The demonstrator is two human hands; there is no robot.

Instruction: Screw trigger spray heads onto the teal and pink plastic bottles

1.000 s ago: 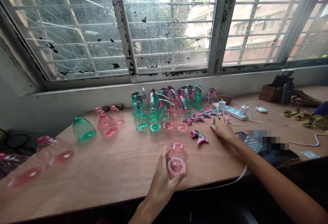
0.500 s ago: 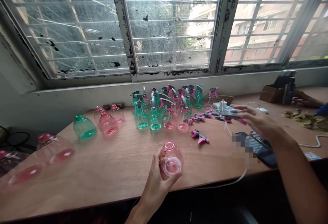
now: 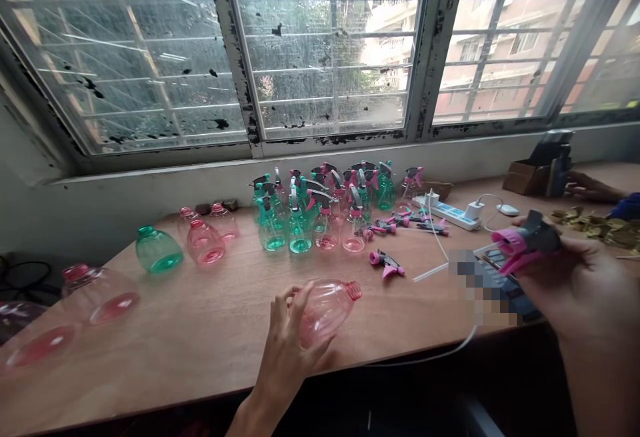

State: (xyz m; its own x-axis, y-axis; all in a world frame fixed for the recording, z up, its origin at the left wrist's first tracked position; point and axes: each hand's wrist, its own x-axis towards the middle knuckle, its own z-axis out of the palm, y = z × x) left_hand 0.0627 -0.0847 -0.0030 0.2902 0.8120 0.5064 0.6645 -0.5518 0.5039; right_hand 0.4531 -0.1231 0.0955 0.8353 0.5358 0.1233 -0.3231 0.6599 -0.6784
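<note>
My left hand [image 3: 290,330] is closed around a clear pink bottle [image 3: 327,310], tilted so its open threaded neck points right, just above the table's front edge. In my right hand [image 3: 585,283] is a pink and black spray head [image 3: 527,240], its pink collar facing left and a pale dip tube reaching left and down from it. Between the hands, a loose pink and black spray head [image 3: 387,264] lies on the table. Several more spray heads [image 3: 400,222] lie in a heap behind it.
Green and pink spray bottles [image 3: 300,223] with heads on stand grouped by the window wall. Headless bottles, such as a green one [image 3: 159,250], stand at left. A power strip [image 3: 447,212], a phone [image 3: 510,290] and brass-coloured pieces [image 3: 595,227] lie at right. Another person's hand [image 3: 590,187] is beyond.
My right hand has come nearer from the heap, bringing a spray head with its tube. The bottle in my left hand has tipped, its neck swinging from upward to the right.
</note>
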